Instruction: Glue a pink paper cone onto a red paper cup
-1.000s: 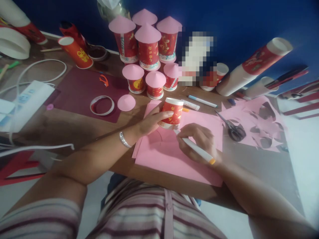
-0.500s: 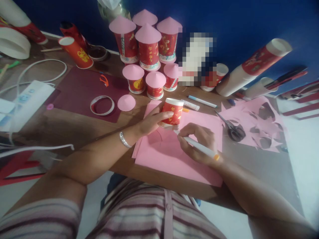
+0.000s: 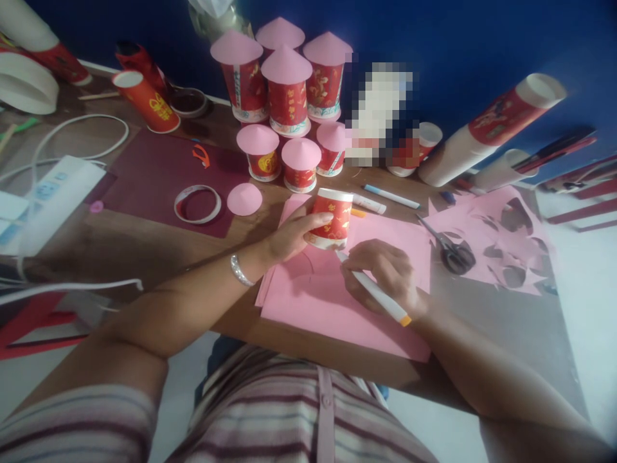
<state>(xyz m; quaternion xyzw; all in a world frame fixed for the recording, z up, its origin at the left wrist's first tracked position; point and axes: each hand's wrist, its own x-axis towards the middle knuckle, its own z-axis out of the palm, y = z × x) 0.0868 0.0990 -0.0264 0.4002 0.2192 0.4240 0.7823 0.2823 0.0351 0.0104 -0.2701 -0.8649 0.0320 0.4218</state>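
My left hand is wrapped round a red paper cup with gold print, tilted above the pink paper sheets. Between the fingers of my right hand is a white marker with an orange end. Its tip points at the cup's pale bottom band; whether it touches is too fine to tell. Behind the cup lie a capped white marker and a blue-and-white marker. Red cups with pink cone tops, such as the front one, stand in stacked groups at the back.
Scissors lie on the right beside pink paper scraps with cut-out holes. A pink cone and a paper ring sit left of the cup. A white power strip with cables is at far left, a tall cup stack at back right.
The cup has tilted slightly and shifted a little left in my left hand. In my right hand the marker's orange end has swung down and left, with the tip staying near the cup's bottom band.
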